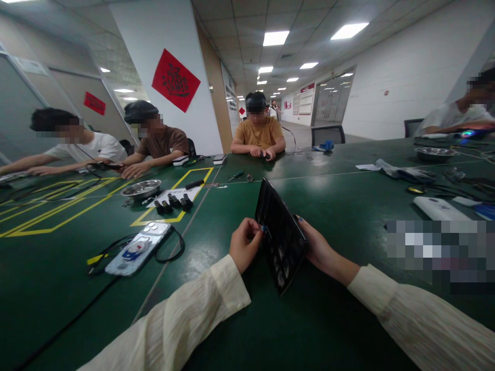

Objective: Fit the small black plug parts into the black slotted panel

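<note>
A thin, glossy black tablet-like panel (281,239) stands tilted on edge above the green table, with dark reflections or shapes on its face. My right hand (319,246) grips it by the right side, thumb at the edge and most fingers hidden behind it. Close to the panel's left face, my left hand (246,242) is closed in a pinch. A small blue spot shows at its fingertips; whether this is a nail or a held piece I cannot tell.
Left on the green table (209,216) lie a phone (138,250) with a black cable, several black cylindrical parts (174,202) and a metal bowl (141,189). A white device (441,208) lies right. Co-workers sit across and at both sides; one person (258,131) handles a small dark object.
</note>
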Demonstrator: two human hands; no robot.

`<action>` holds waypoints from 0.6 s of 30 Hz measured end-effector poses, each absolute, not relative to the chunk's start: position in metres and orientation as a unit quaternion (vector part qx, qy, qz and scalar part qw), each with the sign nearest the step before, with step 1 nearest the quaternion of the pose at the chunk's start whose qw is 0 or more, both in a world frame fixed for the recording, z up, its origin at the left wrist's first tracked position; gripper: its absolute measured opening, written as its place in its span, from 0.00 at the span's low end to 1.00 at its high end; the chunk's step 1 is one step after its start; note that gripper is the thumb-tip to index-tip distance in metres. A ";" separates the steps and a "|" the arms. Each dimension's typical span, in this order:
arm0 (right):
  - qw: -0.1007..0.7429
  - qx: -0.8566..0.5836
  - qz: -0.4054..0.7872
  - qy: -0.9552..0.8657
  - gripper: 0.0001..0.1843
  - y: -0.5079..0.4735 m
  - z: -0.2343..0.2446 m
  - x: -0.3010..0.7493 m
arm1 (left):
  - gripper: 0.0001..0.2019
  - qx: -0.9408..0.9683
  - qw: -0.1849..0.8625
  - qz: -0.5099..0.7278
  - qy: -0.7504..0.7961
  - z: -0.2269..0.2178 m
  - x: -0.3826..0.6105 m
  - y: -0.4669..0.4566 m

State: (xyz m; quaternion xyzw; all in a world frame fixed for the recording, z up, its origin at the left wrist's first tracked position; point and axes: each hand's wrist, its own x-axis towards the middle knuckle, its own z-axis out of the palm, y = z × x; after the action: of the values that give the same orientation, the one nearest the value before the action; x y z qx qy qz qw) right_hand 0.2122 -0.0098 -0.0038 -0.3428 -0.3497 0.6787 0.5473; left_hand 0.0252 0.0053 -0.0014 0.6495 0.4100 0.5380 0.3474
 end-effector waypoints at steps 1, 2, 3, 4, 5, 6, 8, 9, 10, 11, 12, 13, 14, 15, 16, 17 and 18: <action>0.549 -0.337 0.678 -0.354 0.12 -0.010 -0.003 0.212 | 0.06 0.655 0.343 0.533 0.411 -0.001 0.025 0.005; 0.552 -0.334 0.677 -0.355 0.12 -0.011 -0.003 0.211 | 0.06 0.659 0.339 0.530 0.412 -0.001 0.025 0.004; 0.556 -0.334 0.674 -0.354 0.13 -0.011 -0.002 0.211 | 0.07 0.662 0.335 0.528 0.414 0.000 0.025 0.003; 0.559 -0.338 0.671 -0.350 0.13 -0.011 -0.002 0.211 | 0.07 0.664 0.331 0.527 0.416 0.001 0.025 0.003; 0.560 -0.346 0.668 -0.349 0.14 -0.011 -0.002 0.211 | 0.07 0.665 0.328 0.525 0.417 0.001 0.025 0.003; 0.556 -0.356 0.665 -0.349 0.15 -0.011 -0.002 0.211 | 0.07 0.667 0.326 0.523 0.418 0.002 0.025 0.002; 0.539 -0.378 0.663 -0.357 0.17 -0.012 -0.003 0.211 | 0.07 0.670 0.325 0.517 0.422 0.003 0.026 0.002; 0.530 -0.386 0.663 -0.362 0.18 -0.012 -0.003 0.211 | 0.08 0.671 0.325 0.514 0.425 0.003 0.026 0.002; 0.523 -0.392 0.663 -0.366 0.19 -0.012 -0.004 0.211 | 0.08 0.670 0.326 0.512 0.428 0.002 0.026 0.002; 0.519 -0.398 0.661 -0.370 0.20 -0.012 -0.005 0.211 | 0.08 0.669 0.327 0.510 0.431 0.002 0.026 0.003; 0.517 -0.403 0.657 -0.373 0.21 -0.012 -0.005 0.211 | 0.08 0.668 0.329 0.509 0.432 0.001 0.026 0.003; 0.517 -0.406 0.653 -0.377 0.22 -0.012 -0.006 0.210 | 0.08 0.668 0.332 0.506 0.433 0.000 0.026 0.004; 0.518 -0.409 0.648 -0.380 0.23 -0.012 -0.006 0.210 | 0.08 0.669 0.337 0.502 0.433 -0.001 0.025 0.005; 0.519 -0.412 0.643 -0.383 0.24 -0.012 -0.006 0.210 | 0.08 0.671 0.339 0.497 0.433 -0.002 0.025 0.005; 0.519 -0.413 0.641 -0.385 0.25 -0.011 -0.007 0.210 | 0.08 0.675 0.339 0.491 0.434 -0.002 0.025 0.006; 0.517 -0.413 0.643 -0.386 0.26 -0.011 -0.007 0.210 | 0.08 0.681 0.332 0.484 0.437 -0.003 0.025 0.006; 0.513 -0.413 0.646 -0.385 0.27 -0.011 -0.008 0.210 | 0.08 0.688 0.321 0.476 0.442 -0.003 0.024 0.007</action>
State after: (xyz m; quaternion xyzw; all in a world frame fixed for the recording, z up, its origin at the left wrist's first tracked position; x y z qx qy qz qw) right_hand 0.2105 -0.0107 -0.0076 -0.4127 -0.3852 0.6462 0.5135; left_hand 0.0244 0.0068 -0.0033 0.6884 0.4425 0.4764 0.3215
